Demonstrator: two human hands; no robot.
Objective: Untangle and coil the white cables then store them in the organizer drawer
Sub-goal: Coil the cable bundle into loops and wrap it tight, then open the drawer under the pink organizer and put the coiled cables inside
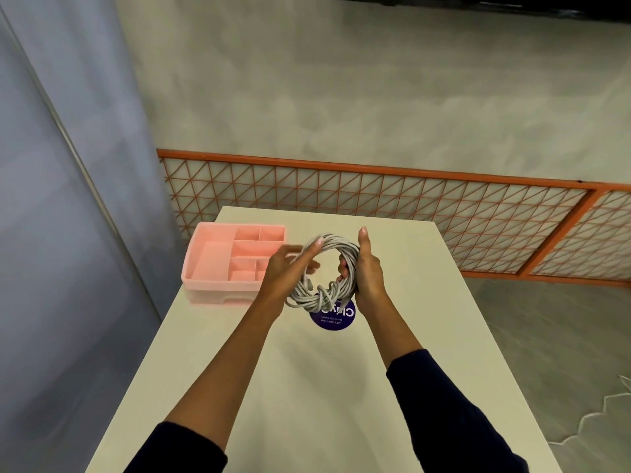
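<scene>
While both hands hold it up off the table, the white cable coil (336, 245) forms an upright ring facing me, with a knotted clump of strands at its bottom edge. From my feed, the right hand (368, 271) grips the ring's right side: its fingers (343, 268) curl through the opening and round the bundle, and the thumb stands straight up along the outside. The left hand (283, 273) takes the ring's left side, fingers held together and stretched up along the outer strands. Its thumb seems to press from the inside so that it pinches them, though motion blur softens that hand. The coil hangs just to the right of the pink organizer (191, 268), whose open compartments face up at the table's far left corner. Directly below the coil a purple round sticker (333, 320) lies on the white table (307, 397). Dark sleeves (444, 404) cover both forearms partway. Beyond the table runs an orange lattice panel (375, 203) along the wall.
</scene>
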